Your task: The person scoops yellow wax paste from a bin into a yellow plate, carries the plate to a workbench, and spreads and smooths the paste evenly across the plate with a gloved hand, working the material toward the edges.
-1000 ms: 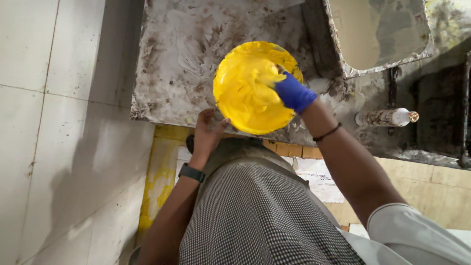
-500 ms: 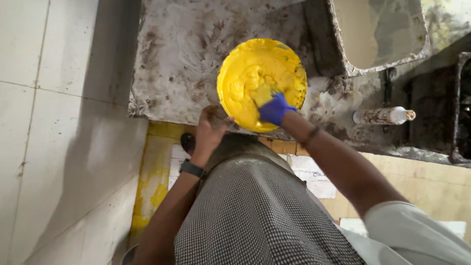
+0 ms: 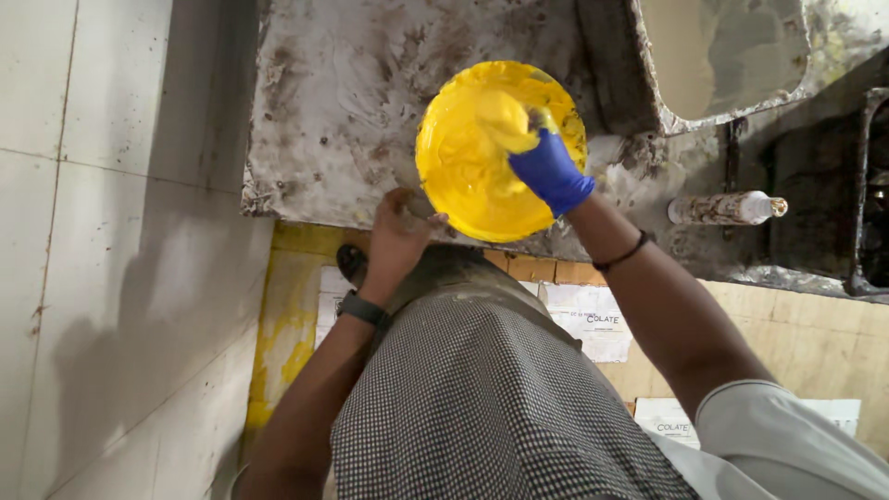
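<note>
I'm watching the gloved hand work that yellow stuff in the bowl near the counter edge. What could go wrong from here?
1. The yellow bowl sits close to the edge of the worn counter, steadied only by the bare left hand at its rim; a hard push could tip it off.
2. The gloved right hand is deep in the yellow mixture; it may slop over the rim onto the checked apron.

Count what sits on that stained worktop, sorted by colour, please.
Yellow: 1, the round yellow bowl of yellow paste
Grey: 1, the grey rectangular tray of pale paste
White, grimy: 1, the capped bottle lying on its side
Total: 3
</note>
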The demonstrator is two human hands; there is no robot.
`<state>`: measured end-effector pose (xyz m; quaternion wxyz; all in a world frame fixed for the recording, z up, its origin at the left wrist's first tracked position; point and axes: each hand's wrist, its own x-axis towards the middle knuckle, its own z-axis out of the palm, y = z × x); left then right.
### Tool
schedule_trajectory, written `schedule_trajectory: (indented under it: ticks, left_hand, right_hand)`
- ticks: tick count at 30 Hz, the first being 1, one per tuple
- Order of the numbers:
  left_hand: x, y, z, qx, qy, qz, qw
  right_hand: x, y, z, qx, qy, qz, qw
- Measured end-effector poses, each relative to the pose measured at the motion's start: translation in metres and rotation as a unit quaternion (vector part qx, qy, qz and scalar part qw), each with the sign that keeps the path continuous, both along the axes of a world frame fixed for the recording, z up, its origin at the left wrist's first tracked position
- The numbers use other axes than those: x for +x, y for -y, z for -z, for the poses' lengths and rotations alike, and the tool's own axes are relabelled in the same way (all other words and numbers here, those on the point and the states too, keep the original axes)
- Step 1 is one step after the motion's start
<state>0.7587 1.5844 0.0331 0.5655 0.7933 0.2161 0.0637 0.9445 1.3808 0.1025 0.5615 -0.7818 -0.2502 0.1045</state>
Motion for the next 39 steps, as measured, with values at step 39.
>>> schedule_trajectory:
  ticks: [39]
  left_hand:
    - [-0.011,0.006,-0.001,-0.074,0.041,-0.006,0.996]
  right_hand:
    - [0.013,0.039,0.003,0.061,0.024,-0.023,0.998]
